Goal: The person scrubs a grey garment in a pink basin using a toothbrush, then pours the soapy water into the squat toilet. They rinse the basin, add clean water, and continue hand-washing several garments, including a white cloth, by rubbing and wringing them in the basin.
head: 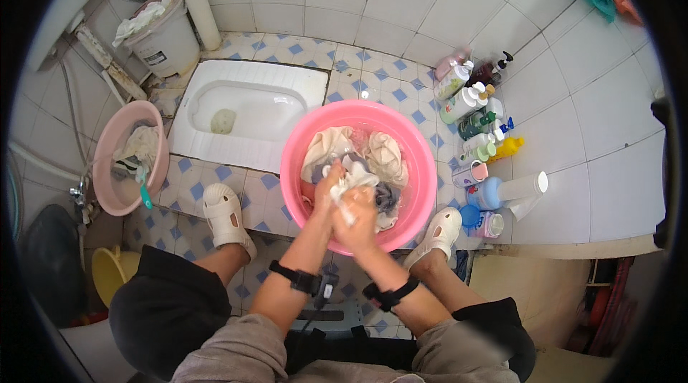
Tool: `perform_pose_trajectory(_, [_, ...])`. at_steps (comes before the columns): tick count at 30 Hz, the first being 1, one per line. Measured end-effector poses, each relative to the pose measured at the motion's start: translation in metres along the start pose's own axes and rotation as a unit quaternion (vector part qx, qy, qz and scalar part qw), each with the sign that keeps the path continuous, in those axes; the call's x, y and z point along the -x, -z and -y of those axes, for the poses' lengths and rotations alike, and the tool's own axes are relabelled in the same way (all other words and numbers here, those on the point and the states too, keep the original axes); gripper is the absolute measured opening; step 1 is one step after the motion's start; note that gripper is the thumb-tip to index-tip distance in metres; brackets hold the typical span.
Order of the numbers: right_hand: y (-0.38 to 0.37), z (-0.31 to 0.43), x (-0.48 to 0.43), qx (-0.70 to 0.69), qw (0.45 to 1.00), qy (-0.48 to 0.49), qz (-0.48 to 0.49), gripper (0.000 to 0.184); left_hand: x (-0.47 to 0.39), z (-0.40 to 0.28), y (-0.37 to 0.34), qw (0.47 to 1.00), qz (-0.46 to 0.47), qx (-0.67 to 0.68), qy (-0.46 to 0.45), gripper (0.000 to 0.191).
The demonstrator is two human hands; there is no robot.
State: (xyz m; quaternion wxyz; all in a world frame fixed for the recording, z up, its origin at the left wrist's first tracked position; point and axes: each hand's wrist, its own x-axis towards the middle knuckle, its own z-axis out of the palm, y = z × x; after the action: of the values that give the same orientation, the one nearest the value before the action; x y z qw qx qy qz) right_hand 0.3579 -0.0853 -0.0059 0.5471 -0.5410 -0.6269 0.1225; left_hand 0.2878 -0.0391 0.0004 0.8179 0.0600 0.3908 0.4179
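Over a pink plastic basin (424,184), both my hands grip one white wet cloth (355,174). My left hand (326,187) is closed around its left side. My right hand (356,217), slightly blurred, clasps it from the right, close against the left. Beneath them the basin holds water and soaked laundry: a cream cloth (325,146) at the left, another cream cloth (388,157) at the right, and a dark grey cloth (386,197) beside my right hand. My fingers hide part of the white cloth and the laundry below.
A white squat toilet (247,154) lies left of the basin. Beyond it stands a lidless bin (166,50). A smaller pink basin (102,168) holds cloths and a green-handled brush (145,195). Several pump bottles (457,103) line the right wall. A yellow bucket (110,275) stands lower left.
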Motion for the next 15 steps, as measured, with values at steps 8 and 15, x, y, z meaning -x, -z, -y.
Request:
perform_pose_trajectory(8, [0.046, -0.076, -0.03, -0.213, 0.881, -0.413, -0.092, 0.025, -0.001, 0.024, 0.002, 0.996, 0.059, -0.03, 0.056, 0.03])
perform_pose_trajectory(15, [0.006, 0.014, 0.005, 0.049, 0.991, -0.007, 0.124, 0.011, -0.017, -0.014, 0.024, 0.999, 0.021, -0.006, 0.028, 0.033])
